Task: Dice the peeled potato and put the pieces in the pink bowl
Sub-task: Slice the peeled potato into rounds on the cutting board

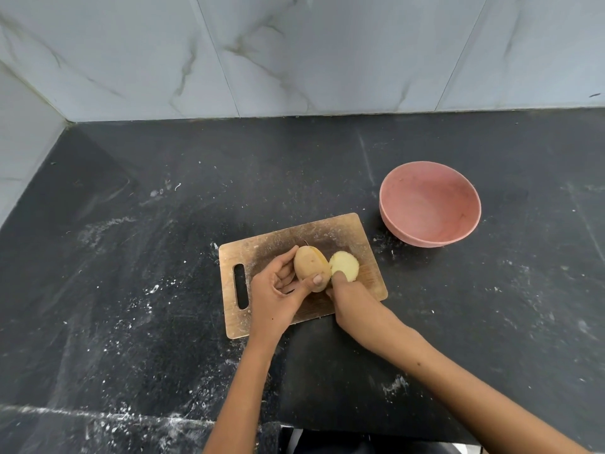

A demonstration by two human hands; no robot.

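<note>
A peeled potato (309,267) stands on a wooden cutting board (262,253), split in two. My left hand (278,290) grips the larger tan piece between thumb and fingers. The other piece (347,263) lies just to its right, pale cut face up. My right hand (347,296) is curled at the cut with its thumb on the pale piece. It seems to hold a knife, mostly hidden, with only a thin tip (306,241) showing behind the potato. The pink bowl (458,198) sits to the board's upper right, with nothing in it.
The board lies on a black stone counter (163,257) dusted with white specks. Marble-look wall tiles (294,54) close off the back and the left side. The counter's front edge (98,414) runs along the bottom left.
</note>
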